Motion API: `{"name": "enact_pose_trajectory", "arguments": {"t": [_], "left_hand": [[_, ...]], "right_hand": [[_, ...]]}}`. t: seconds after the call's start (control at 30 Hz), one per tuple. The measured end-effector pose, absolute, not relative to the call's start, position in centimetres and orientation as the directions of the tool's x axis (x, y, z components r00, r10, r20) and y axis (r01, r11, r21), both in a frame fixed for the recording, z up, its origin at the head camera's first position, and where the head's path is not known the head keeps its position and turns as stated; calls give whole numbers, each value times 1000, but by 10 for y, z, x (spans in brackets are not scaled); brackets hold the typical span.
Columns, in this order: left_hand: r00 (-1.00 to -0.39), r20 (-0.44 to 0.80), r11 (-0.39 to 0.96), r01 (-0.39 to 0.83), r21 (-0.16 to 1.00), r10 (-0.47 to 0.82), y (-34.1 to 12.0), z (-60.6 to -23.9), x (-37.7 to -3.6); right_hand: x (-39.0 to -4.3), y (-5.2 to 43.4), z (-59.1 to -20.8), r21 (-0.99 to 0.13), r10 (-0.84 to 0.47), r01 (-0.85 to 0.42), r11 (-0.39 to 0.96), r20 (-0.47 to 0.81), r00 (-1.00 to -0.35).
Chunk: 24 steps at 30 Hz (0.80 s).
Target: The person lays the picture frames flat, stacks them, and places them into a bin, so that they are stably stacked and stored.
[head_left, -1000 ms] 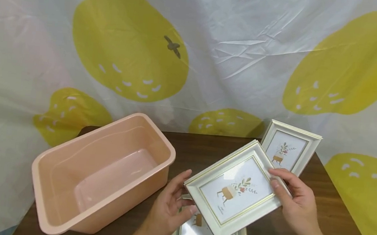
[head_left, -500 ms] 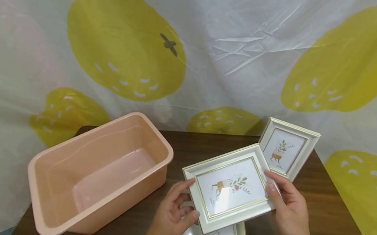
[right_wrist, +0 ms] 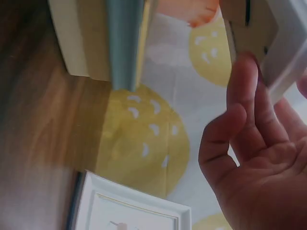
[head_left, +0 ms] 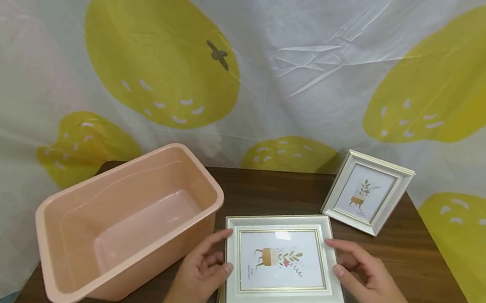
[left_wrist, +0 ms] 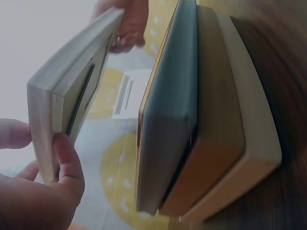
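Note:
A white picture frame [head_left: 283,261] with gold inner trim and a potted-plant print lies sideways between my hands. My left hand [head_left: 201,272] grips its left edge, thumb and fingers on either side of the border in the left wrist view. At the opposite edge, my right hand [head_left: 371,283] holds on, with fingers under the back in the right wrist view. Beneath it is a stack of frames [left_wrist: 216,105], mostly hidden in the head view. A visible gap separates the held frame from that stack in the left wrist view.
A pink plastic tub [head_left: 144,258] stands on the left of the dark wooden table [head_left: 257,190]. Another white picture frame [head_left: 364,194] stands upright at the back right. Behind the table hangs a white curtain [head_left: 290,93] with yellow fruit prints.
The held picture frame has come down toward me and turned from slanted to nearly level above the stack. Both hands have lowered with it, and the standing frame is now fully uncovered.

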<state>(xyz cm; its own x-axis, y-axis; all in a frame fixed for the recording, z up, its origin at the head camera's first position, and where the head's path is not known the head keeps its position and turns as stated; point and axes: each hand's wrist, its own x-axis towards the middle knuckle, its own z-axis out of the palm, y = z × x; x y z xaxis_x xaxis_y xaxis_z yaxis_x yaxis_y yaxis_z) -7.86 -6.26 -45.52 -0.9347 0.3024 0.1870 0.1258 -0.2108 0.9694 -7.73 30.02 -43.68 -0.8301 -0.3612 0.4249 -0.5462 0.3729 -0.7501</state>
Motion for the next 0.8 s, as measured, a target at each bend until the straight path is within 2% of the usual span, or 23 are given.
{"name": "enact_pose_trajectory", "arguments": {"t": [0.13,0.37,0.57,0.8], "left_hand": [[-940,156,-122,124,985,304,-72,-456,-78],[-956,12,74,36,997,293,-77,-458,-78],[-962,-7,203,50,978,272,-78,-462,-79],[-961,-25,270,53,961,276,-80,-465,-82]], "right_hand": [[-77,302,-446,-771,-448,-540,337,373,-812],[-76,302,-455,-802,-489,-482,352,282,-826],[-76,299,-461,-816,-508,-443,372,220,-833],[-75,299,-466,-863,-511,-330,383,100,-854]]}}
